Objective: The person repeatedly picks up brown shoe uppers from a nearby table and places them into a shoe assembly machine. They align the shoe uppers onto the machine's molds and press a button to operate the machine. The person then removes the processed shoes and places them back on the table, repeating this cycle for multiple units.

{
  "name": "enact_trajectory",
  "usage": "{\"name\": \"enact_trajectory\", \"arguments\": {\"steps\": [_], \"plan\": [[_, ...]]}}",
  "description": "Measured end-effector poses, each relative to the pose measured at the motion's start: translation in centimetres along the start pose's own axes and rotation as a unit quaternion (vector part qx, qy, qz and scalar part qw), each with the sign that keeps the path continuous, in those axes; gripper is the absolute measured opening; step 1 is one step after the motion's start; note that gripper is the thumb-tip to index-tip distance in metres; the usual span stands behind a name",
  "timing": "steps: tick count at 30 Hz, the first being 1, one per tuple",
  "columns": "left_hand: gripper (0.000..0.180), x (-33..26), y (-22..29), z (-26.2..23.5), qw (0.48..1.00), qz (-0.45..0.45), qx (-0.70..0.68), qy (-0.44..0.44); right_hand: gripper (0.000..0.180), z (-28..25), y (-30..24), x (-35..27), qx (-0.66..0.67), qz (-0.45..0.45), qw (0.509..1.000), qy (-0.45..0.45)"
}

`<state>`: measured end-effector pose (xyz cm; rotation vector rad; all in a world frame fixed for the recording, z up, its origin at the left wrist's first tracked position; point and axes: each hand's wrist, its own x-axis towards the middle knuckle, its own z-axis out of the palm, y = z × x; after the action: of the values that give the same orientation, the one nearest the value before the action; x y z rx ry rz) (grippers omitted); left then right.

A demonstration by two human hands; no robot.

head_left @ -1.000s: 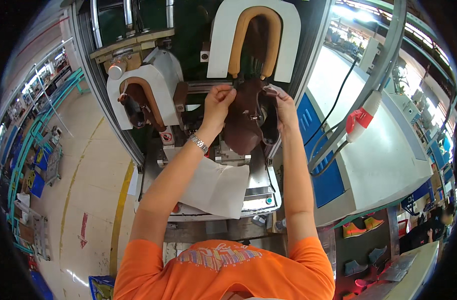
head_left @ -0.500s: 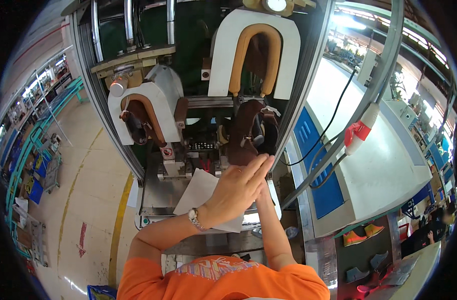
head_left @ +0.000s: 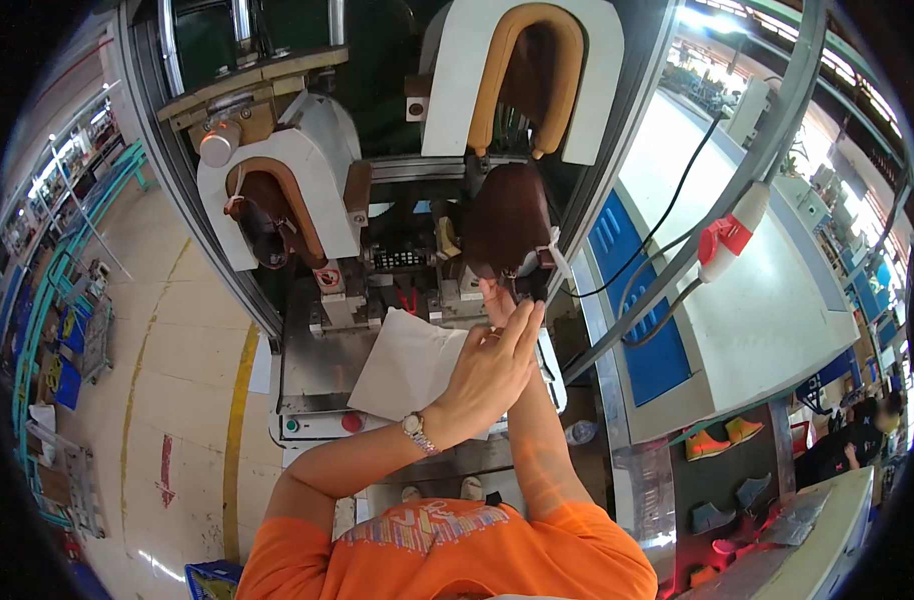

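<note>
Head view, single frame. I see the left hand (head_left: 489, 368) raised in front of the machine, back of the hand toward the camera, fingers (head_left: 522, 325) straight, extended and pressed side by side, pointing up toward the lower edge of the dark brown shoe upper (head_left: 510, 232); the fingertips sit just under it, and I cannot tell whether they actually touch. The hand grips nothing that I can make out. A wristwatch (head_left: 417, 430) sits on that wrist. The right hand (head_left: 499, 300) is mostly hidden behind the left one; only a part of it shows just beneath the shoe upper, and I cannot tell whether its fingers are apart or closed, or whether they pinch the leather. The shoe upper is mounted on the right-hand station of the machine, heel end up, directly below a white pad with a tan U-shaped cushion (head_left: 526, 70). Its surface looks smooth, dark reddish brown, with a pale strip at its lower right edge. A second brown upper (head_left: 269, 215) sits in the left-hand station, wrapped by its own white pad. A white sheet of paper (head_left: 405, 362) lies on the metal machine deck (head_left: 312, 365), just left of the left hand.
</note>
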<state>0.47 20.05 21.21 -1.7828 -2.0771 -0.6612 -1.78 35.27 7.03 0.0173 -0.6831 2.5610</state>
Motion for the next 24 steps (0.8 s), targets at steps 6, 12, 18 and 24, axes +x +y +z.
{"name": "enact_trajectory", "arguments": {"steps": [6,12,18,24], "plan": [[0.055,0.7,-0.4,0.0,0.996,0.004,-0.066,0.054,0.035,-0.2,1.5,-1.4,0.003,-0.016,1.000,0.023],[0.053,1.7,-0.8,2.0,0.996,0.020,-0.012,0.083,0.036,0.0,2.6,-1.3,0.005,-0.035,0.999,0.029],[0.058,0.4,-0.7,1.3,0.996,0.003,-0.011,0.087,0.038,-0.3,2.0,-0.6,0.005,-0.049,0.998,0.032],[0.058,0.2,-0.9,2.2,0.995,0.014,-0.022,0.092,0.040,-0.6,1.5,0.6,-0.001,-0.041,0.999,0.028]]}}
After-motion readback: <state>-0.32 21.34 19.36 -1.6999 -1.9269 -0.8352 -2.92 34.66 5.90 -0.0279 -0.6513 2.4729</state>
